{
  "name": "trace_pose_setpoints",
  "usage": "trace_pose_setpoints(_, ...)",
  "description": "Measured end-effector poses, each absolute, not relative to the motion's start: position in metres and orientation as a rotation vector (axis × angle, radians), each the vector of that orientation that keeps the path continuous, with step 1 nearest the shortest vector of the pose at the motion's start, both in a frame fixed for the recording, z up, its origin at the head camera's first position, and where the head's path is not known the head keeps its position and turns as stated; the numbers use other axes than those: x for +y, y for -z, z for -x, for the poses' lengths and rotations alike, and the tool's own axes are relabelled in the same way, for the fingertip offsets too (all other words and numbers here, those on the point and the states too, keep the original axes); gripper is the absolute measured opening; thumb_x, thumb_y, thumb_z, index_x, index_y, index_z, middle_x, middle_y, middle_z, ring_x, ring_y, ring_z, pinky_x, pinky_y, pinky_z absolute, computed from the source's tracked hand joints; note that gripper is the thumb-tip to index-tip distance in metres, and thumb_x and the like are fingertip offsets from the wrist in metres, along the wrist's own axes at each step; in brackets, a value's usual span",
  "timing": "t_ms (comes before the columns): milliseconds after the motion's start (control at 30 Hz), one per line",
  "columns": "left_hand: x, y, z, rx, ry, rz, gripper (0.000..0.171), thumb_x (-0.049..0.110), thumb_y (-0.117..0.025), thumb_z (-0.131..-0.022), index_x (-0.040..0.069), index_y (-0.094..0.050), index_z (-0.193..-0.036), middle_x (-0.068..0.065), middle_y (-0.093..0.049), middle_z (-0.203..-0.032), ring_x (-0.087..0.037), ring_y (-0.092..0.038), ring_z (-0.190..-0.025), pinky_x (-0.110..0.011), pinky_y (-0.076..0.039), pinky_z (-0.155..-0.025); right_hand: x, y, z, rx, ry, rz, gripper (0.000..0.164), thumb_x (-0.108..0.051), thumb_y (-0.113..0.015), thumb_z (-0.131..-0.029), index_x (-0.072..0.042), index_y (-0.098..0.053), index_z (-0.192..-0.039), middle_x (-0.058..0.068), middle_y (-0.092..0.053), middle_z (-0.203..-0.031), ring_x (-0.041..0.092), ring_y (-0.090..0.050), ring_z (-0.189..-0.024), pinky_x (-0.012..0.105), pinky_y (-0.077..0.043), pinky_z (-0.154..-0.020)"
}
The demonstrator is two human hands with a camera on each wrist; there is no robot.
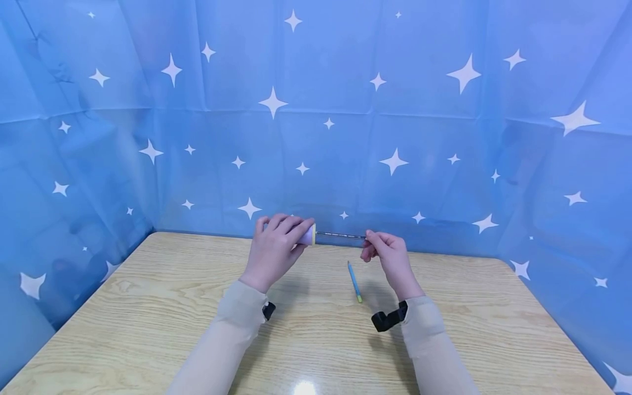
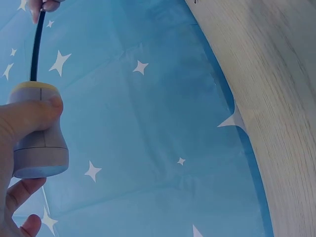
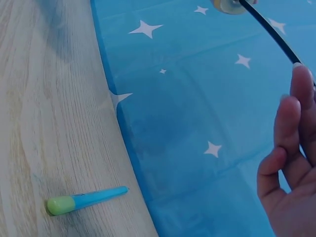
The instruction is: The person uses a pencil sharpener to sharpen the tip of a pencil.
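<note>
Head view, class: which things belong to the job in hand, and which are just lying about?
In the job:
- lavender container, held by the left hand
- dark stick, held by the right hand, its far end at the container's yellow rim

Lying about:
- blue pencil-like thing on the table, untouched

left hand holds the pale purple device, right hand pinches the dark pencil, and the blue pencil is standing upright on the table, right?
Not quite: the blue pencil isn't upright; it lies flat on the table, as the right wrist view shows. The left hand does hold the pale purple device, and the right hand does pinch the dark pencil.
</note>
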State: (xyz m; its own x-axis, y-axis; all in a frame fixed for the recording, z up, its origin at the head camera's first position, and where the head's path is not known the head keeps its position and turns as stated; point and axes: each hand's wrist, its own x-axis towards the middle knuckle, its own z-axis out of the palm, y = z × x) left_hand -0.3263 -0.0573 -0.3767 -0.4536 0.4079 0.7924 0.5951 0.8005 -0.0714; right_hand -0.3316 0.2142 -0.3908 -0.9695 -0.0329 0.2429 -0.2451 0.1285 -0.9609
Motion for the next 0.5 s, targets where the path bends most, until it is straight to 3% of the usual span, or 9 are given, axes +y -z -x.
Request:
trace_pose_setpoints(233,-0.0583,0.3749,0.3271,-2.114,0.271,0.739,0.049,0.021,-0.08,-0.079,0.024,-0.066,-0.126,0.003,-0.066,-0.114,-0.021,-0.055,-0.108,-0.046,-0.037,-0.088,0.2179,0.3897,0.3326,-2.206,-1.968,-0.274,0.045,-0.033,-0.056,-0.099,0.007,-0.062,-0.079,0.006,-0.063,-0.065,0.022,-0.06,-0.065,0.033,-0.052,-0.07)
trace_pose_setpoints(500,-0.0627,0.3776,0.3285,-2.147,0.301,0.709,0.051,0.022,-0.082,-0.078,0.024,-0.066,-0.127,0.003,-0.066,-0.115,-0.022,-0.054,-0.11,-0.047,-0.036,-0.088,0.2215,0.3937,0.3349,-2.192,-1.996,-0.27,0.041,-0.028,-0.055,-0.1,0.002,-0.062,-0.074,0.005,-0.063,-0.064,0.021,-0.06,-0.064,0.033,-0.052,-0.07)
